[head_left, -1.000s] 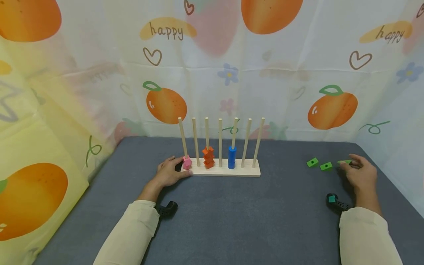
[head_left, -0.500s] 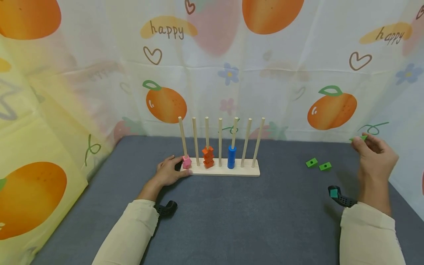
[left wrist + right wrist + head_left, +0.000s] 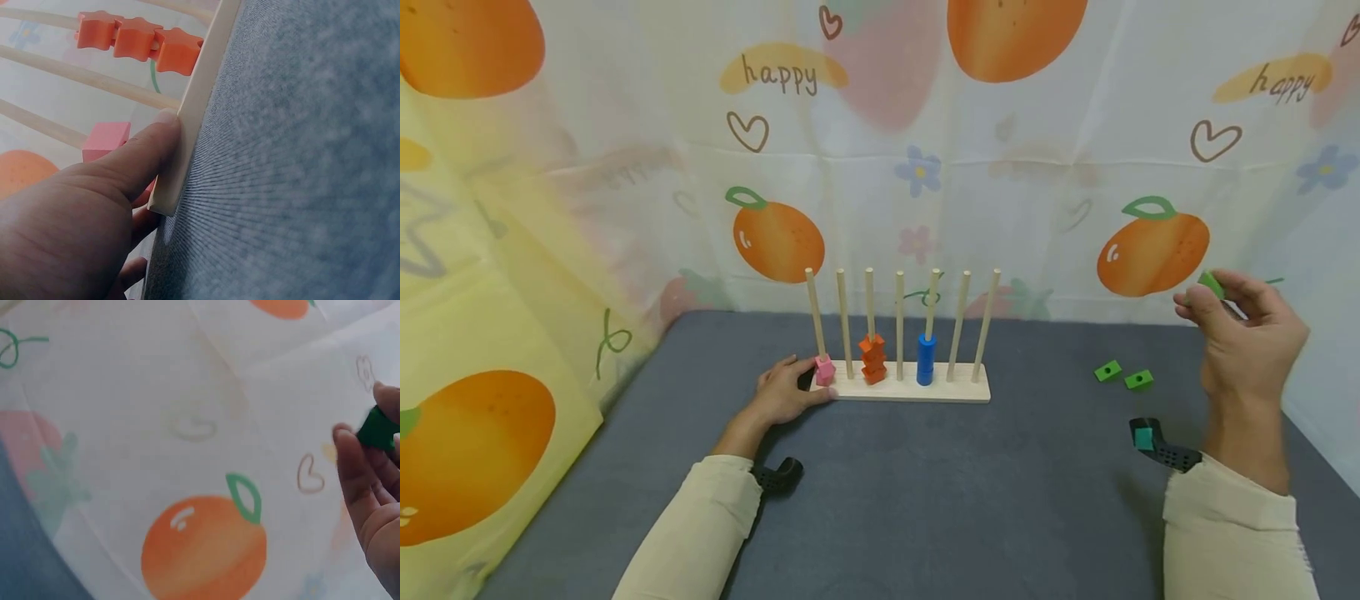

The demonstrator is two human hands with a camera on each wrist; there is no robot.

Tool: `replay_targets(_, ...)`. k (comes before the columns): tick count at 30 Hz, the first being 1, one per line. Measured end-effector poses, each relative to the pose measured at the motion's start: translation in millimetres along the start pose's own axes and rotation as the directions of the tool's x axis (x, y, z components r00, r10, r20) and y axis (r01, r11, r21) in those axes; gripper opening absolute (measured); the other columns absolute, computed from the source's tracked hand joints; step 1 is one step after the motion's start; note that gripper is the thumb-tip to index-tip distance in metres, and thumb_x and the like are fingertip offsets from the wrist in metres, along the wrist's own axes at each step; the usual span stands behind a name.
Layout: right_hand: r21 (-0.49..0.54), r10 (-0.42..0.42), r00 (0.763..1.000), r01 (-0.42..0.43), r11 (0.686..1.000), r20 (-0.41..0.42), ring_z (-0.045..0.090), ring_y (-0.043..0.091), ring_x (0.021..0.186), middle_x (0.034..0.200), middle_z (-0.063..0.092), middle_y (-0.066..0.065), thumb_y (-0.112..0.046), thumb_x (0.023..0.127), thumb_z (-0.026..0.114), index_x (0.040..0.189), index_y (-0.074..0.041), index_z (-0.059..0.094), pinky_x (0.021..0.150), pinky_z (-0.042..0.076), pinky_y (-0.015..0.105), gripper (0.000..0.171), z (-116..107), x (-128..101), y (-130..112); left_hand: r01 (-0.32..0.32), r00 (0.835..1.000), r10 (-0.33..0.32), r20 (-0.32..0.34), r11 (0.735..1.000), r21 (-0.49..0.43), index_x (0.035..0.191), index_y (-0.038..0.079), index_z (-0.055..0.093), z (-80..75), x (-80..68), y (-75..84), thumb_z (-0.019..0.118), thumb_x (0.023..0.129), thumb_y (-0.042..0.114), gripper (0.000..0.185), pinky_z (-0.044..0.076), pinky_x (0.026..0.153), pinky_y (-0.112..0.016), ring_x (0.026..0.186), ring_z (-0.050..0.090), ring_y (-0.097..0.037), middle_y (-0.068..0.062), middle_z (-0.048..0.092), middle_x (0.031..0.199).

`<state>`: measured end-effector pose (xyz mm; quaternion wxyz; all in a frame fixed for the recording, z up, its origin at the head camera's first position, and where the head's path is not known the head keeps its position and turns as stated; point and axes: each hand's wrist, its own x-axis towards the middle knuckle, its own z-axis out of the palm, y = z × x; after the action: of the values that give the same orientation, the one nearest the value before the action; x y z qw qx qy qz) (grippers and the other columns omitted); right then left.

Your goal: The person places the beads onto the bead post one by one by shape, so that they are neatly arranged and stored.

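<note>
My left hand (image 3: 784, 393) grips the left end of a wooden peg board (image 3: 955, 392) with several upright pegs. In the left wrist view its thumb lies along the base's edge, beside a pink block (image 3: 107, 139) on the end peg. Orange star-shaped beads (image 3: 873, 360) are stacked on another peg, and blue cylinder beads (image 3: 926, 360) on one further right. Raised above the table at the right, my right hand (image 3: 1255, 342) pinches a green block (image 3: 1212, 284) between thumb and fingers. The right wrist view shows that block (image 3: 376, 429) only partly, at the right edge.
Two green blocks with holes, a left one (image 3: 1107, 371) and a right one (image 3: 1138, 380), lie on the grey table (image 3: 1000, 500) to the right of the peg board. A printed cloth (image 3: 1000, 200) hangs behind the table and along its sides.
My right hand has lifted the green block off the table, up and slightly right, then turned it to a steeper tilt. My left hand and the peg board stay in place.
</note>
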<state>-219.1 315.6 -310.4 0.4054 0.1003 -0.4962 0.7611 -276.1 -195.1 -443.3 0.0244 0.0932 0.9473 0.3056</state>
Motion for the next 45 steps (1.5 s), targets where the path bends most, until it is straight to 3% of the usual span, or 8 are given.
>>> replay_targets(3, 0.002, -0.045, 0.999, 0.045, 0.999, 0.026, 0.066, 0.023, 0.065, 0.085, 0.066, 0.02, 0.015, 0.076, 0.073, 0.105, 0.024, 0.06, 0.062, 0.053, 0.024, 0.033, 9, -3, -2, 0.001, 1.0, -0.001, 0.001, 1.0, 0.008, 0.144, 0.005, 0.046, 1.4, 0.1, 0.2, 0.073, 0.083, 0.047, 0.079, 0.008, 0.105, -0.061, 0.139, 0.021, -0.04, -0.022, 0.046, 0.141)
replay_targets(8, 0.078, -0.048, 0.997, 0.043, 0.996, 0.056, 0.061, 0.025, 0.063, 0.083, 0.068, 0.021, 0.016, 0.079, 0.07, 0.105, 0.026, 0.058, 0.061, 0.052, 0.025, 0.03, 25, -2, -1, 0.0, 1.0, 0.0, -0.008, 1.0, 0.005, 0.143, 0.004, 0.047, 1.5, -0.7, 0.1, 0.074, 0.083, 0.045, 0.078, 0.008, 0.105, -0.061, 0.138, 0.021, -0.04, -0.022, 0.046, 0.14)
replay_targets(13, 0.106, -0.096, 0.98, 0.079, 0.991, 0.171, 0.057, 0.024, 0.066, 0.084, 0.063, 0.021, 0.017, 0.082, 0.065, 0.107, 0.028, 0.055, 0.064, 0.05, 0.025, 0.028, 44, -2, -1, -0.006, 1.0, 0.006, -0.003, 1.0, 0.007, 0.144, 0.004, 0.046, 0.6, -0.6, 0.7, 0.073, 0.084, 0.045, 0.078, 0.007, 0.105, -0.061, 0.139, 0.021, -0.04, -0.022, 0.046, 0.141)
replay_targets(19, 0.161, 0.021, 0.964, -0.066, 0.985, 0.265, 0.057, 0.024, 0.075, 0.091, 0.059, 0.02, 0.017, 0.084, 0.063, 0.112, 0.023, 0.058, 0.066, 0.049, 0.023, 0.028, 70, -10, -1, -0.007, 1.0, 0.007, -0.002, 1.0, 0.006, 0.143, 0.004, 0.047, -0.7, 0.4, 0.7, 0.074, 0.083, 0.046, 0.078, 0.007, 0.105, -0.061, 0.139, 0.021, -0.04, -0.022, 0.046, 0.141)
replay_targets(22, 0.135, 0.064, 0.96, -0.104, 0.985, 0.274, 0.059, 0.022, 0.076, 0.094, 0.061, 0.018, 0.016, 0.083, 0.064, 0.113, 0.019, 0.061, 0.067, 0.049, 0.021, 0.03, 83, -15, 1, -0.013, 1.0, 0.013, -0.002, 1.0, 0.008, 0.143, 0.004, 0.047, -0.7, 0.9, 0.7, 0.073, 0.083, 0.047, 0.079, 0.008, 0.105, -0.061, 0.138, 0.021, -0.04, -0.022, 0.046, 0.141)
replay_targets(31, 0.074, 0.06, 0.94, -0.09, 0.993, 0.335, 0.06, 0.021, 0.086, 0.101, 0.065, 0.014, 0.019, 0.083, 0.062, 0.113, 0.016, 0.063, 0.079, 0.051, 0.024, 0.03, 117, -20, 20, -0.011, 1.0, 0.011, -0.012, 1.0, -0.002, 0.143, 0.004, 0.047, 0.6, 0.2, 0.6, 0.074, 0.082, 0.046, 0.078, 0.007, 0.105, -0.061, 0.138, 0.021, -0.04, -0.022, 0.046, 0.14)
replay_targets(37, -0.076, 0.085, 0.92, -0.061, 0.995, 0.382, 0.062, 0.018, 0.087, 0.102, 0.067, 0.008, 0.013, 0.086, 0.063, 0.115, 0.015, 0.063, 0.08, 0.05, 0.023, 0.028, 127, -22, 39, -0.004, 1.0, 0.004, -0.011, 1.0, 0.008, 0.144, 0.005, 0.047, -1.6, -1.0, 2.7, 0.074, 0.083, 0.045, 0.078, 0.007, 0.105, -0.061, 0.139, 0.021, -0.04, -0.022, 0.046, 0.14)
replay_targets(45, -0.296, 0.202, 0.885, -0.077, 0.952, 0.418, 0.06, 0.015, 0.088, 0.099, 0.066, 0.001, -0.002, 0.09, 0.068, 0.12, 0.01, 0.063, 0.077, 0.049, 0.02, 0.033, 131, -30, 56, 0.009, 1.0, -0.009, -0.01, 1.0, 0.011, 0.144, 0.005, 0.047, -0.4, -0.6, 2.1, 0.074, 0.083, 0.046, 0.078, 0.007, 0.105, -0.06, 0.139, 0.021, -0.039, -0.021, 0.047, 0.14)
